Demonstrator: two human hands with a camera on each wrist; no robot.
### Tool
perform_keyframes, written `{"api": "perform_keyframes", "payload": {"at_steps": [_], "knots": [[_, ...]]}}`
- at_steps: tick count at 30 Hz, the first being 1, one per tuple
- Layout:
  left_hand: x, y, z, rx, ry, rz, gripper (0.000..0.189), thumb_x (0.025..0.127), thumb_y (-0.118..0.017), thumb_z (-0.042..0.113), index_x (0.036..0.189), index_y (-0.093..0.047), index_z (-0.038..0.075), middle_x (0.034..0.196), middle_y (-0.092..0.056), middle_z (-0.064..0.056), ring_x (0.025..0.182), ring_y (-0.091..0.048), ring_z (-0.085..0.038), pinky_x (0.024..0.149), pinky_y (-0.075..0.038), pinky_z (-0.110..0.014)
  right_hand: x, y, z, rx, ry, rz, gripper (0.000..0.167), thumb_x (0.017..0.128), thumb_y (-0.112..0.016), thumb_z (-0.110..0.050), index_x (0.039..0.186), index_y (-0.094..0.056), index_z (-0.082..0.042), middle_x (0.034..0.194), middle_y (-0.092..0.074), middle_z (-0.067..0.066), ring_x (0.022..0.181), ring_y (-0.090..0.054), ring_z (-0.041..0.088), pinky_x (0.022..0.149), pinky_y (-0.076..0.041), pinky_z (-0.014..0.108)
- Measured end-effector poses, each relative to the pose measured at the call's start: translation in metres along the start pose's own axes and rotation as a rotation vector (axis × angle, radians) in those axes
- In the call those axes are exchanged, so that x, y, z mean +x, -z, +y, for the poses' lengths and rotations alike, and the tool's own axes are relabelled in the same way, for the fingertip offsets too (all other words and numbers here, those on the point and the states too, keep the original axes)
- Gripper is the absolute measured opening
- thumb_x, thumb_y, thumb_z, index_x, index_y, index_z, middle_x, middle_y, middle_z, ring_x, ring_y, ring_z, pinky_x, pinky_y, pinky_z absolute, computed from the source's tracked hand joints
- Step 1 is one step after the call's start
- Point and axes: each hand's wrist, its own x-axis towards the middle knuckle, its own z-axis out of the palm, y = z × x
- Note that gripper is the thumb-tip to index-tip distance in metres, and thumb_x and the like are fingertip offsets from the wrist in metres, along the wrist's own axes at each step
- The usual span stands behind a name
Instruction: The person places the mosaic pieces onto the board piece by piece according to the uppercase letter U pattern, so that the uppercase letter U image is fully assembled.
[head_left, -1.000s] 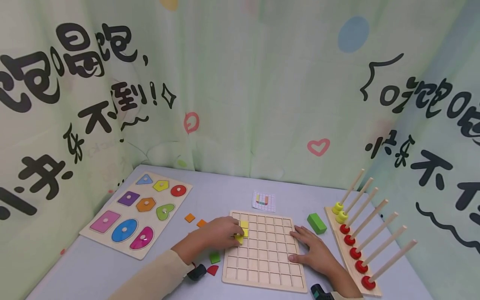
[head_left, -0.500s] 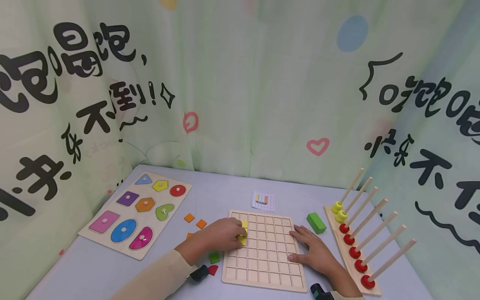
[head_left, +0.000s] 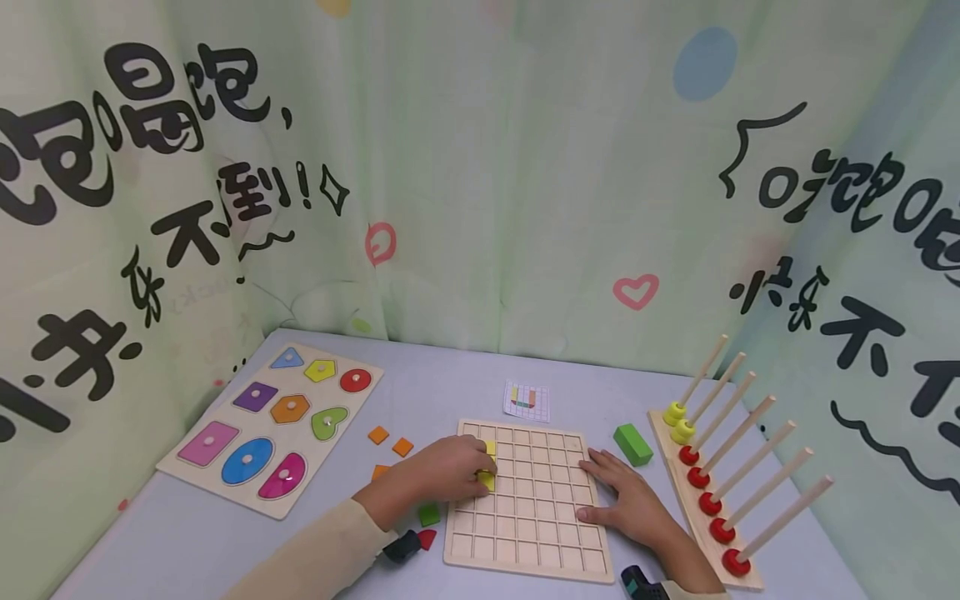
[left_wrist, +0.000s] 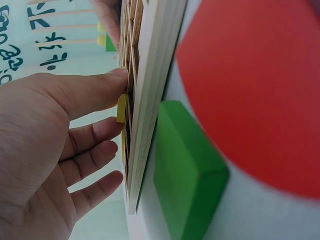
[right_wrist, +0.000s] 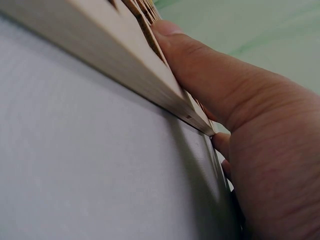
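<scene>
My left hand (head_left: 457, 468) is over the upper left of a wooden grid board (head_left: 540, 508). Its thumb and index finger pinch a small yellow square tile (left_wrist: 121, 108) at the board's surface, and the other fingers curve loosely beside it. Another patch of yellow tile (head_left: 491, 448) shows just beyond the fingers, partly hidden by them. At the board's right edge rests my right hand (head_left: 626, 504), fingers spread and relaxed. The right wrist view has its thumb (right_wrist: 195, 65) lying on top of the board's rim.
Orange tiles (head_left: 378, 435), a green tile (head_left: 429, 514) and a red piece (head_left: 427, 539) lie left of the grid board. A shape puzzle (head_left: 300, 450) is farther left. A pattern card (head_left: 527, 402) lies behind; a green block (head_left: 633, 446) and peg rack (head_left: 671, 458) stand right.
My left hand has shifted slightly to the right over the board with the yellow tile at its fingertips. The right hand stays at the board's edge.
</scene>
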Motion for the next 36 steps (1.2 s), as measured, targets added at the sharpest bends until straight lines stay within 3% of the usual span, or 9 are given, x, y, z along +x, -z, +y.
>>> {"api": "perform_keyframes", "payload": {"at_steps": [14,19,26,32,36], "knots": [[-0.001,-0.001,-0.001,-0.007,0.006,0.000,0.025,0.087,-0.074,0.034,0.110,-0.074,0.024,0.087,-0.055,0.015,0.077,-0.046,-0.005,0.070,-0.042,-0.020,0.001,0.001,-0.001,0.002,-0.003,-0.010,0.090,0.067,-0.081,-0.057,0.140,-0.054,-0.011,0.153,-0.035,0.011,0.143,-0.019,0.038,0.107,-0.018,0.065],[-0.004,0.001,-0.002,0.004,0.008,0.010,0.024,0.088,-0.073,0.033,0.111,-0.074,0.024,0.095,-0.060,0.014,0.082,-0.048,-0.005,0.076,-0.045,-0.021,0.001,0.002,0.000,-0.008,0.011,-0.009,0.089,0.068,-0.080,-0.057,0.140,-0.054,-0.011,0.153,-0.035,0.012,0.143,-0.019,0.039,0.106,-0.019,0.065],[-0.020,0.006,-0.006,0.014,0.019,0.018,0.021,0.090,-0.069,0.028,0.111,-0.074,0.024,0.097,-0.061,0.014,0.085,-0.048,-0.005,0.076,-0.045,-0.019,0.000,0.002,0.000,-0.010,0.014,-0.009,0.089,0.069,-0.079,-0.057,0.140,-0.054,-0.009,0.153,-0.035,0.013,0.142,-0.020,0.040,0.106,-0.018,0.066],[-0.032,0.008,-0.009,0.044,-0.011,0.013,0.025,0.089,-0.072,0.033,0.112,-0.074,0.024,0.101,-0.063,0.015,0.090,-0.052,-0.005,0.081,-0.046,-0.021,0.000,0.003,0.001,-0.003,0.033,-0.009,0.089,0.070,-0.079,-0.057,0.140,-0.053,-0.008,0.152,-0.035,0.014,0.142,-0.020,0.041,0.105,-0.019,0.066],[-0.042,0.006,-0.011,0.061,-0.028,0.012,0.023,0.090,-0.071,0.032,0.111,-0.074,0.024,0.099,-0.063,0.015,0.088,-0.052,-0.004,0.078,-0.046,-0.020,0.000,0.002,0.002,0.006,0.037,-0.014,0.089,0.070,-0.079,-0.057,0.140,-0.053,-0.008,0.153,-0.035,0.014,0.142,-0.019,0.041,0.106,-0.019,0.066]]}}
